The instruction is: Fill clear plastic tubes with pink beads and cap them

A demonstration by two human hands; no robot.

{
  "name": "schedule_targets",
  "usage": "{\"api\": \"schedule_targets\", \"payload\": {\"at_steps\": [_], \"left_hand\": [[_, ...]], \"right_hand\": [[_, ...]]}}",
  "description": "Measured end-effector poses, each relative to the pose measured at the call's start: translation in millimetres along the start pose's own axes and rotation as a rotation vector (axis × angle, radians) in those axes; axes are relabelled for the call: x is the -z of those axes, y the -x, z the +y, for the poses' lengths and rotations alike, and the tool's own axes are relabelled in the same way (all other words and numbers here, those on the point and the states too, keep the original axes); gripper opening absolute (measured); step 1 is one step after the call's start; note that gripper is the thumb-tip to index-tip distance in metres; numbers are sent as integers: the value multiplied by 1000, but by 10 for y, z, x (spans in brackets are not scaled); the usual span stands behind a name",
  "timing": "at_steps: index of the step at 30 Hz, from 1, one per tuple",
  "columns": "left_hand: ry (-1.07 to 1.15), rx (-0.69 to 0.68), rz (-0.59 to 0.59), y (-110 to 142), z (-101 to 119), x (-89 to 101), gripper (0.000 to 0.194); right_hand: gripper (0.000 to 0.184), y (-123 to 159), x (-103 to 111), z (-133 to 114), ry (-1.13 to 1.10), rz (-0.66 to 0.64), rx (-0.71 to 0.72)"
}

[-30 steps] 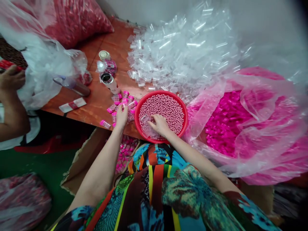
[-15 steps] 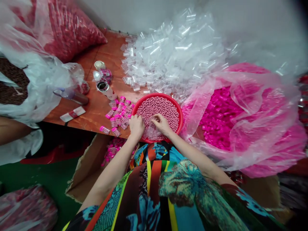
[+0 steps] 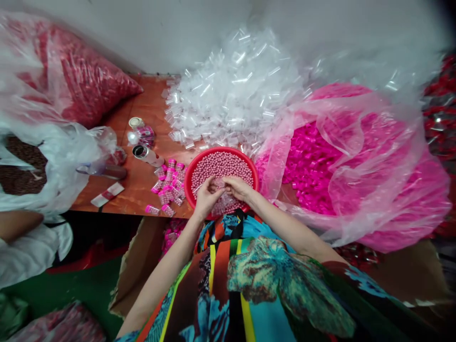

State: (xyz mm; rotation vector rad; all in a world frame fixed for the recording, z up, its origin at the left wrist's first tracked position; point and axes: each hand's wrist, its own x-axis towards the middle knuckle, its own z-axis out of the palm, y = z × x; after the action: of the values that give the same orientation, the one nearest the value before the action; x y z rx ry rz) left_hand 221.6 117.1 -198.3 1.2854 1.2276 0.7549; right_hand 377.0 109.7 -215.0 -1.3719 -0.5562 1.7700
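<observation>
A red basin (image 3: pixel 190 178) of round pink beads (image 3: pixel 221 164) stands at the table's front edge. Over its near half my left hand (image 3: pixel 207 197) is closed, its fingers curled round a small clear plastic tube (image 3: pixel 218 182) that is partly hidden. From the other side my right hand (image 3: pixel 239 187) meets it with fingers pinched by the tube's end; what they hold cannot be made out. Below my hands, several clear empty tubes (image 3: pixel 224 204) lie on the beads. Pink-capped tubes filled with beads (image 3: pixel 169 185) are scattered left of the basin.
Clear tubes form a big heap (image 3: pixel 231 95) behind the basin. A plastic bag of bright pink caps (image 3: pixel 313 166) lies open at right. Leftward are a tumbler (image 3: pixel 147 156), a bag of brown beads (image 3: pixel 23 166) and another person's arm (image 3: pixel 19 225). A cardboard box (image 3: pixel 137 261) sits below the edge.
My left hand has moved from the basin's left rim to over the beads, beside my right hand. Their fingers now come together at a clear tube. The view has shifted slightly.
</observation>
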Motion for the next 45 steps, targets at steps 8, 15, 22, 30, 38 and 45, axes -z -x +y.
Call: {"api": "schedule_targets", "payload": {"at_steps": [8,15,22,30,38,45], "left_hand": [[-348,-138,245,-54,22,-115,32],[-1082,2,-58,-466,7,84,24],[-1215,-10,-143,-684,-93,-250,20],[-726,79,24,-715,-252,-356,37],[-508,87,70,-690,-382,-364,46],[-428,-10,100,-564,-308,-338,39]], "right_hand": [[24,-6,-103,-45,48,-89,-183],[13,23,384,-194,556,224,250],[26,-12,582,-198,1061,242,318],[33,-77,551,-130,1085,167,336],[43,-25,498,-107,1214,95,310],[46,-13,449,-94,1158,67,360]]}}
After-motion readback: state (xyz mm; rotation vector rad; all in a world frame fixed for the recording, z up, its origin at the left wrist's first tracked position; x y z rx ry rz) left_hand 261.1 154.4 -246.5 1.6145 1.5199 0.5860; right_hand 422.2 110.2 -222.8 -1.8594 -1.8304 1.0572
